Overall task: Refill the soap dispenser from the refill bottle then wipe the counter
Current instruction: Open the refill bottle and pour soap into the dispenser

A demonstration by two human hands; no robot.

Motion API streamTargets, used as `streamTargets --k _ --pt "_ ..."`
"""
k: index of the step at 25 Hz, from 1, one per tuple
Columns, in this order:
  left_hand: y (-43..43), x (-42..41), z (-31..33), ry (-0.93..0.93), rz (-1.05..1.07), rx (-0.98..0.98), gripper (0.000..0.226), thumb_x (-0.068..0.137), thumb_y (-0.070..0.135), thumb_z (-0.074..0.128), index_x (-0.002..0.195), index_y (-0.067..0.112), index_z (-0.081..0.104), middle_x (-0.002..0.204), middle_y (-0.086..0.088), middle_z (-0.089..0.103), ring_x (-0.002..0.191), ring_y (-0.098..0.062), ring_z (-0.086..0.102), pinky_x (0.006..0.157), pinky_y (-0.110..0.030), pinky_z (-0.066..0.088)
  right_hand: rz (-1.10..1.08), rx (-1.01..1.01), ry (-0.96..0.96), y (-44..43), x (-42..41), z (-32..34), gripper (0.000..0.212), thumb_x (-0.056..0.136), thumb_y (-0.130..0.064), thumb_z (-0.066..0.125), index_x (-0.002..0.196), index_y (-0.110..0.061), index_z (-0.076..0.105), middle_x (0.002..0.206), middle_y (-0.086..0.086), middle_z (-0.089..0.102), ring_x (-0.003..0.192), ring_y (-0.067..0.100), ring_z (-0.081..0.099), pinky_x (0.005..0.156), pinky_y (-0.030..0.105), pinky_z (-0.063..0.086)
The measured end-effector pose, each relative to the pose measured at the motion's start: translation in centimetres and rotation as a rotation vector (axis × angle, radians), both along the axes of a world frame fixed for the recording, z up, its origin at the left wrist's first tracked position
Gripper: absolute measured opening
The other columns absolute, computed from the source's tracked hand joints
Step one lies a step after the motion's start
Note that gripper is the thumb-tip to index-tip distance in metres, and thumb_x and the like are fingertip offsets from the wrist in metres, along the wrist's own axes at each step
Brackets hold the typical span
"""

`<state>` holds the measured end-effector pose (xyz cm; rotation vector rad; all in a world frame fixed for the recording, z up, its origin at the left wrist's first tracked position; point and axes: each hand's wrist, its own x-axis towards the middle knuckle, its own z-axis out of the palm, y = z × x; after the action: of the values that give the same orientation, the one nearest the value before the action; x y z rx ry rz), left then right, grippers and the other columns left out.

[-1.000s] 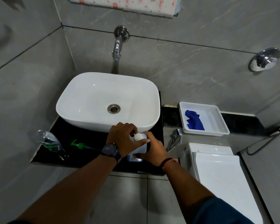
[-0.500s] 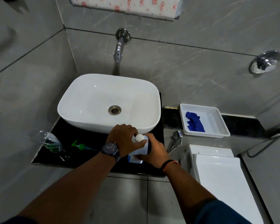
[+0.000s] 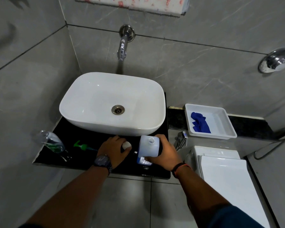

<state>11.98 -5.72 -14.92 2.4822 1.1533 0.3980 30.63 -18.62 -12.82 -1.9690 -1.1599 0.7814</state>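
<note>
The soap dispenser, a clear plastic bottle with a little green liquid at the bottom [image 3: 51, 143], stands open on the black stone counter [image 3: 82, 139], well to the left of the left hand. Behind both hands sits the large white rectangular ceramic basin [image 3: 113, 102], with the chrome wall tap [image 3: 122, 46] above it. To the right of the right hand there is the white toilet cistern lid [image 3: 227, 175], and further back a white plastic tray [image 3: 227, 129] with a crumpled blue cloth [image 3: 199, 122] inside it. The right hand [image 3: 164, 152] is wrapped around the side of the translucent square refill bottle with the blue label [image 3: 148, 148]; this bottle stands upright on the counter and its neck is uncovered. The left hand [image 3: 113, 149], with a dark wristwatch [image 3: 103, 162] on the wrist, is closed loosely around the small white round cap [image 3: 126, 145], just beside the bottle but apart from it. Between the left hand and the dispenser lies the green pump head with its thin tube [image 3: 83, 146], flat on the counter.
</note>
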Motion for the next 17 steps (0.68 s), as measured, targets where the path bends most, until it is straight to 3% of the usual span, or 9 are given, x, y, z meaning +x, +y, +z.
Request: streamTargets --k 3,12,15,17 --pt "-0.2 0.5 -2.0 0.115 -0.059 0.006 0.031 0.077 0.043 0.061 0.092 0.016 0.064 0.093 -0.006 0.062 0.088 -0.030 0.056 0.070 -0.035 0.046 0.004 0.009 0.011 -0.1 -0.1 -1.1 0.069 0.054 -0.029 0.084 0.110 -0.039 0.046 0.101 -0.017 0.061 0.091 -0.003 0.059 0.068 0.016 0.050" --pt "0.0 0.8 -6.4 0.147 -0.107 0.027 0.030 0.076 0.040 0.063 0.087 0.012 0.063 0.097 -0.011 0.062 0.090 -0.033 0.055 0.068 -0.035 0.044 -0.009 0.002 0.007 0.2 -0.1 -3.3 0.075 0.053 -0.035 0.086 0.116 -0.045 0.046 0.104 -0.024 0.062 0.094 -0.010 0.057 0.068 0.005 0.045" --pt "-0.3 0.8 -7.0 0.116 -0.080 -0.009 0.037 0.076 0.044 0.062 0.096 0.013 0.063 0.102 -0.012 0.060 0.094 -0.034 0.054 0.073 -0.036 0.045 -0.017 0.006 0.012 0.2 -0.2 -3.7 0.077 0.052 -0.037 0.086 0.116 -0.047 0.045 0.107 -0.025 0.062 0.095 -0.010 0.057 0.070 0.006 0.046" --pt "-0.5 0.5 -6.7 0.041 -0.047 -0.002 0.059 0.066 0.054 0.065 0.111 0.016 0.058 0.103 -0.011 0.060 0.094 -0.035 0.055 0.076 -0.037 0.049 -0.021 0.006 0.014 0.2 -0.3 -3.9 0.077 0.052 -0.037 0.085 0.116 -0.048 0.044 0.107 -0.025 0.061 0.096 -0.010 0.056 0.070 0.006 0.046"
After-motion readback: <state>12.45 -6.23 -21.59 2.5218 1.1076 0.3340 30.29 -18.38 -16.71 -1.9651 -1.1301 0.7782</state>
